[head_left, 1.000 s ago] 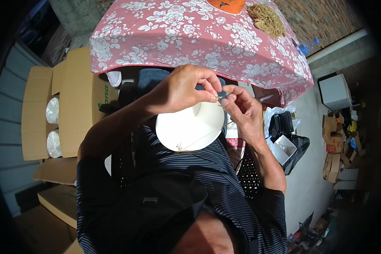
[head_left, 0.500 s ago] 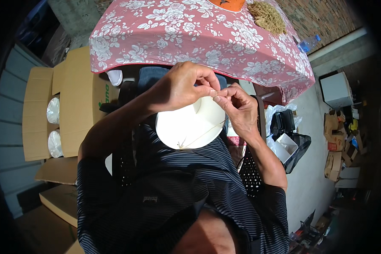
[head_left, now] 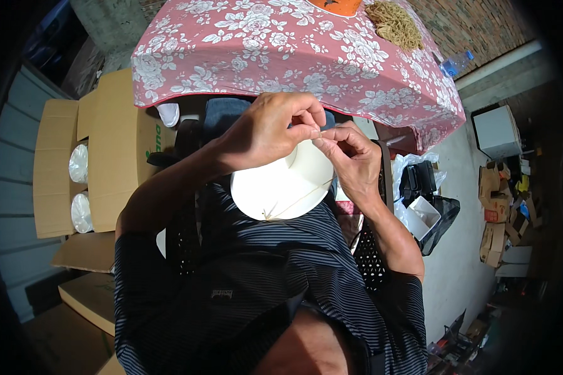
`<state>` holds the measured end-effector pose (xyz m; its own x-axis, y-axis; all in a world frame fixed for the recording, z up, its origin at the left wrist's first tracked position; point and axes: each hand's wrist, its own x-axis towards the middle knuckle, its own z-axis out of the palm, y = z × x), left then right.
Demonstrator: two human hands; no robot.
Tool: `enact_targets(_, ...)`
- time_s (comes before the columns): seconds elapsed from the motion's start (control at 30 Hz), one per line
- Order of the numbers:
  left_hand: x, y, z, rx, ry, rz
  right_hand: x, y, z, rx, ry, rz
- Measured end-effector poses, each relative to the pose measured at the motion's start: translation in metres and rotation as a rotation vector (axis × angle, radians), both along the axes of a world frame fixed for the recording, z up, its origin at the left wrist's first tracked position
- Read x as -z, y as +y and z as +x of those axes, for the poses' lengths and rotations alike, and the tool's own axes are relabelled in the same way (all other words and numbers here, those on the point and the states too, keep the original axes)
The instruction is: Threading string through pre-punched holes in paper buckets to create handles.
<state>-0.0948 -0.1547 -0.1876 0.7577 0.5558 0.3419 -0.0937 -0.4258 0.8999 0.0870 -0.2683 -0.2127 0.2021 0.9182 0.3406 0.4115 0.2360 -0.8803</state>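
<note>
Pinching tip to tip, my left hand (head_left: 272, 128) and my right hand (head_left: 356, 159) met right over the far side of a wide, round, smooth white vessel (head_left: 272, 194)! Thumb and forefinger were closed on each side, and between them showed a thin, tan, fibre-like strand (head_left: 319, 134), so fine that I couldn't tell where its ends lay. My left hand's other fingers curled inward; my right hand's were bent too, partly hidden behind its forefinger.

Down below, the vessel sat at my lap, its near edge against my black shirt with fine pale stripes (head_left: 263, 262). And look at that: a slender brown strand (head_left: 303, 199) ran slantwise across the bright white surface, down to a small spiky tuft (head_left: 266, 213) at the near rim!

Ahead stood the table under its pink cloth with white flowers (head_left: 256, 56), carrying a loose tan heap of stringy fibres (head_left: 394, 26) and, just left of that, an orange container with dark figures (head_left: 334, 6). Out on my left, an open brown cardboard box (head_left: 109, 150) held round white bundles (head_left: 79, 164); on my right, a white box-shaped container (head_left: 424, 215) leaned by a black bag (head_left: 443, 225).
</note>
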Motion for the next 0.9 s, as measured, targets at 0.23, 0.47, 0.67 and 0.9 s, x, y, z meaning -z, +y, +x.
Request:
enact_targets(0.23,-0.009,-0.01,-0.006,-0.14,0.093,0.178,-0.01,-0.004,-0.009,0.063,-0.1,0.029)
enact_targets(0.47,-0.002,-0.018,-0.004,-0.192,0.046,0.311,-0.006,-0.003,-0.011,0.108,-0.187,0.143)
enact_targets(0.67,0.0,-0.023,-0.003,-0.217,0.06,0.368,-0.004,-0.003,-0.008,0.085,-0.231,0.167)
enact_targets(0.9,0.006,-0.02,-0.004,-0.218,-0.009,0.559,-0.004,-0.003,-0.007,0.028,-0.247,0.156)
